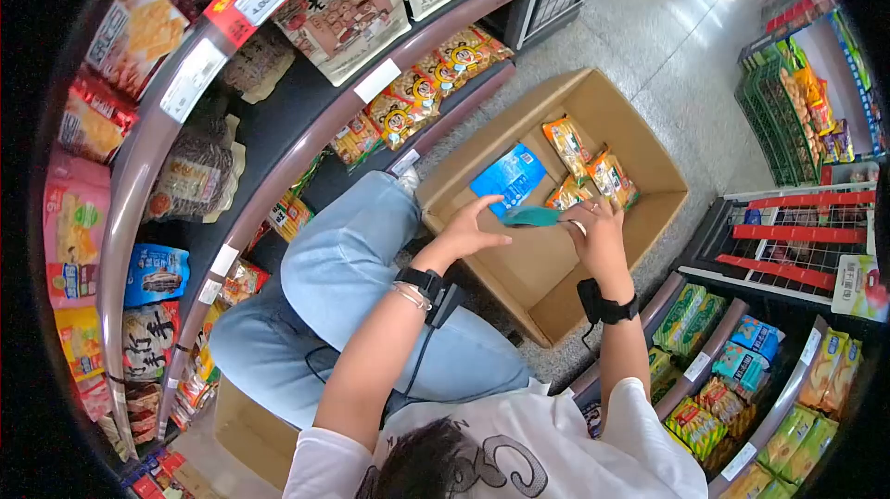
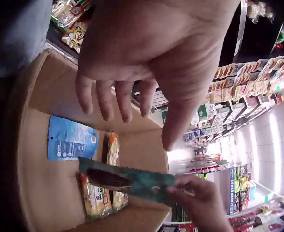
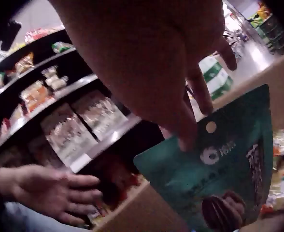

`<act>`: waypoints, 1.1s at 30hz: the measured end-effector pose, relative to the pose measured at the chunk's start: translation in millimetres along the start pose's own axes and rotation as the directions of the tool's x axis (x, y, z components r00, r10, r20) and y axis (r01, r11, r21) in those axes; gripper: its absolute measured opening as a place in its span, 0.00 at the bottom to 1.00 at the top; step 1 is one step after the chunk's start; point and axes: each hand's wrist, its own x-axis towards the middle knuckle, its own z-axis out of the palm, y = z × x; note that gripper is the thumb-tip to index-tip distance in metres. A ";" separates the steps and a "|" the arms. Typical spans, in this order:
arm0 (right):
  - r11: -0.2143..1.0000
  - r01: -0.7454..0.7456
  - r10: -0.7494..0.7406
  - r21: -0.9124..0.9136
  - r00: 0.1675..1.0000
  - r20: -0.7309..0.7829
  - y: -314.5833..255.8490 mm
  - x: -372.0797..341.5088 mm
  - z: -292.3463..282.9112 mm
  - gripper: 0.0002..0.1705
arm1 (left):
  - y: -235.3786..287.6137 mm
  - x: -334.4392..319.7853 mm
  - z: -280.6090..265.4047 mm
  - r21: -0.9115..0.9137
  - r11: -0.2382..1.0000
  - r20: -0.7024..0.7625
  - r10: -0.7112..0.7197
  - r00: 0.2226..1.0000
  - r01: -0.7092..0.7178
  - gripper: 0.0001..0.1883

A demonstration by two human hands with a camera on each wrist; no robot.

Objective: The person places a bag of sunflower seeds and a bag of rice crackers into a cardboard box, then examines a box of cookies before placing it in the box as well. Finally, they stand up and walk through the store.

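Right hand [image 1: 594, 232] pinching a green snack pouch [image 1: 532, 216] by its top edge above a cardboard box [image 1: 491, 263], left hand [image 1: 468, 228] held open beside it, blue pouch [image 1: 509, 178] and orange-topped snack packets [image 1: 612, 178] lay inside the box

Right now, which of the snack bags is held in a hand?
The green bag: the right hand pinches its top edge, while the blue bag and the orange-yellow bags lie inside the box.
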 end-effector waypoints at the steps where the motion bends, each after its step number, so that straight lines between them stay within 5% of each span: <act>1: 0.997 0.049 -0.048 0.063 0.999 -0.021 -7.3 10.5 -7.9 0.08 | 2.8 1.7 -3.2 0.037 0.999 -0.005 0.012 1.000 -0.012 0.38; 5: 0.926 0.106 -0.071 0.361 0.991 -0.110 -62.1 26.7 -32.3 0.07 | 5.7 -25.3 -11.3 -0.142 0.989 0.142 -0.010 0.990 0.030 0.31; 8: 0.949 0.199 -0.136 0.246 0.959 -0.249 -78.7 46.2 -23.2 0.15 | 24.4 -42.1 -20.5 -0.311 0.947 0.146 -0.034 0.989 0.079 0.26; 11: 0.994 0.106 -0.083 0.020 0.872 -0.483 -108.1 63.2 -29.3 0.33 | 42.6 -55.1 -29.4 -0.412 0.905 0.101 -0.072 0.992 0.108 0.22; 12: 0.993 0.029 0.022 0.118 0.912 -0.409 -110.1 60.9 -27.7 0.48 | 34.3 -53.3 -29.1 -0.446 0.892 0.077 -0.042 0.996 0.072 0.22; 15: 0.914 -0.023 0.192 0.405 0.904 -0.382 -95.3 57.7 12.3 0.51 | 44.1 -61.2 -39.6 -0.608 0.785 0.013 -0.133 0.991 0.113 0.24; 17: 0.637 -0.126 0.247 0.760 0.968 -0.046 -74.6 51.4 42.5 0.38 | 44.5 -62.9 -40.6 -0.704 0.710 -0.073 -0.104 0.992 0.023 0.22; 19: 0.376 -0.434 0.170 0.819 0.901 0.399 -89.8 45.1 36.4 0.31 | 42.0 -64.4 -43.6 -0.750 0.655 -0.144 -0.031 0.989 -0.089 0.22; 25: 0.283 -0.291 0.070 0.914 0.957 0.282 -138.6 37.8 19.6 0.17 | 67.4 -103.2 -60.3 -0.542 0.805 -0.294 0.088 0.952 -0.242 0.22; 33: 0.182 -0.316 -0.101 0.931 0.936 0.338 -227.8 37.1 6.4 0.20 | 85.6 -189.1 -102.5 -0.500 0.803 -0.464 0.068 0.883 -0.325 0.19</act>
